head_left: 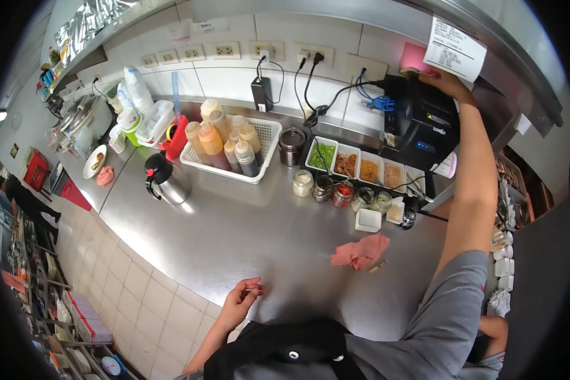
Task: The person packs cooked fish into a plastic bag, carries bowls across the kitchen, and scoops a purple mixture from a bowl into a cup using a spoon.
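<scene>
- Right hand: partly hidden by the printed slip.
- Slip's print: too small to read.
- Foil: cut off by the top edge.
- Another person's arm: partly behind the grey sleeve.

Right hand by receipt, grip unclear

Bright overall, whitish light; small lamp blown out at far left. Glare on the counter, strongest along its front-left edge; soft shadows near the rag. Blue glow on printer front. Receipt print too small to read. Fisheye: shelf bows, corners black. Far-left background soft, middle sharp.
</scene>
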Motion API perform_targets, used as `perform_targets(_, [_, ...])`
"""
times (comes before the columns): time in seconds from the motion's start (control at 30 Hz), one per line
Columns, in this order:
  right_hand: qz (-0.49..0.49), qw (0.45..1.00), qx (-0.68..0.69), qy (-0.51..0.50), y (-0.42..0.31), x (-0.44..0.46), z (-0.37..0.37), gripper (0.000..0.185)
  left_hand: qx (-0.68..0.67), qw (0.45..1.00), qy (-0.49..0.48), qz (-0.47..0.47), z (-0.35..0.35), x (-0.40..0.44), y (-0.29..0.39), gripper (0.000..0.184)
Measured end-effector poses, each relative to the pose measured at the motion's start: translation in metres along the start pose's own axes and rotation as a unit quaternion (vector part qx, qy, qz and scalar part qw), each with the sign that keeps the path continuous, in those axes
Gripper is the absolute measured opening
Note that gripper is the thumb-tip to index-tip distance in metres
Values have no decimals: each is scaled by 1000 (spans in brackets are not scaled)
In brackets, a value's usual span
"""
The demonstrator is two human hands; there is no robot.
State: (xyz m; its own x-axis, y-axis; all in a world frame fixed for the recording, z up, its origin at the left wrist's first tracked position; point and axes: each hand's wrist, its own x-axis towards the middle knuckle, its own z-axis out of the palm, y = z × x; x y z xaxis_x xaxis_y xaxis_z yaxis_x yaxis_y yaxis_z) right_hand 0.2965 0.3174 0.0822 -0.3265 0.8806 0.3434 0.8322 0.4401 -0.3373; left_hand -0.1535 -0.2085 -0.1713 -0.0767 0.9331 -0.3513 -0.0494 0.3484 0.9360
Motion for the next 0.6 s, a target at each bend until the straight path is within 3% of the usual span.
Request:
perform_targets(0.13, [-87,993,-48,61,13,9,8,28,0,1000,8,1,0,4,-7,33])
perform_targets(0.17, [-75,981,-168,63,-17,-6,0,23,-5,1000,8,-5,1,6,-8,33])
perform_targets(0.23, [-174,932,-309,79,-30,-15,-3,20,-4,1000,-16,0,1,10,-11,33])
perform_targets(0.27, [-174,931,-311,75,-35,-19,0,20,-6,1000,-18,-6,4,12,-8,33])
perform_targets(0.33, [-276,892,-322,156,-41,-24,3,17,1,1000,-19,-5,8,14,-3,33])
perform_targets(0.47, [-277,891,-330,146,-69,-38,0,18,12,1000,-19,8,10,16,1,32])
perform_targets(0.53, [-106,966,-235,1,-96,-44,-9,23,10,1000,-14,13,9,17,0,31])
perform_targets(0.57, [-113,966,-233,-3,-89,-39,-5,23,15,1000,-24,12,7,17,-4,32])
perform_targets(0.6, [-137,982,-133,-10,-71,-32,-3,25,19,999,-36,11,6,17,-6,32])
